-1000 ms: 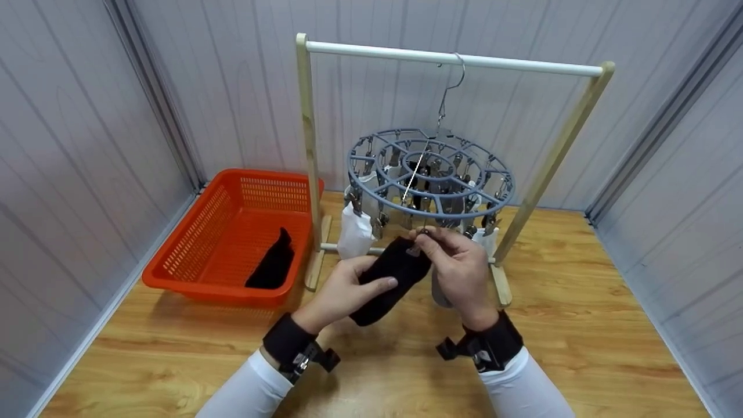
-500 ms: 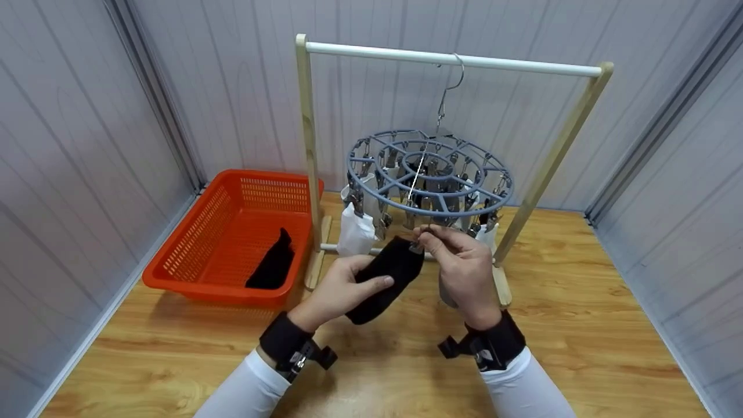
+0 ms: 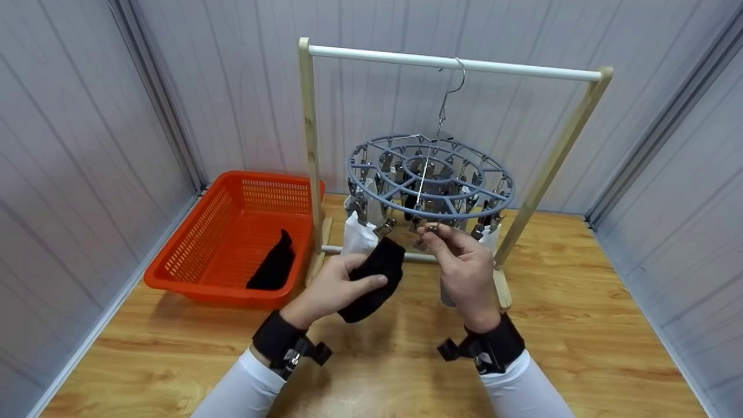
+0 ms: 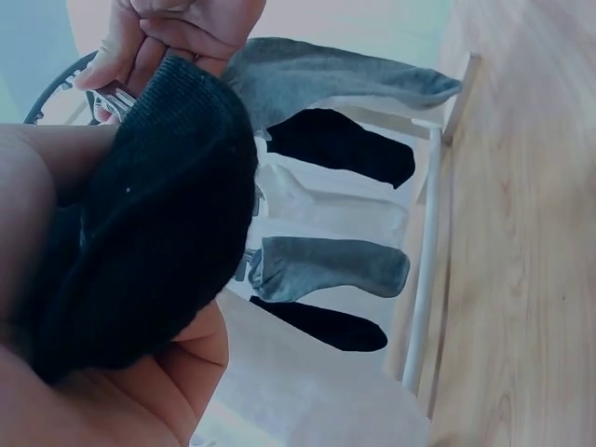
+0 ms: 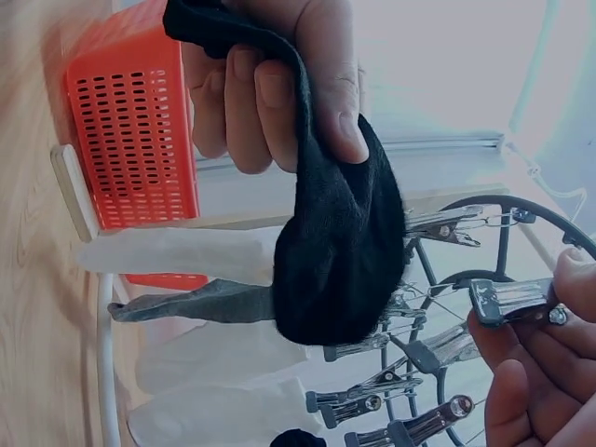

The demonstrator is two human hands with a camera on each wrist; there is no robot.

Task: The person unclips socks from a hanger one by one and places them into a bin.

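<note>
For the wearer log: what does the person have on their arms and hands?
Bare hands: left hand, right hand. Both arms wear long white sleeves. Each wrist carries a wide black strap with a small black camera mount.

Black sock (image 3: 373, 278) bunched in my left hand (image 3: 331, 288), held just below the round hanger; metal clip (image 3: 430, 230) pinched open-side toward it in my right hand (image 3: 464, 267)

Two bare hands, the left hand (image 3: 334, 287) and the right hand (image 3: 464, 270), are seen extending from long, close-fitting white sleeves (image 3: 241, 392). A wide black fabric wristband (image 3: 273, 337) is worn on each wrist, and a small black camera mount with metal fittings (image 3: 305, 354) is fixed to the inner side of each band.
</note>
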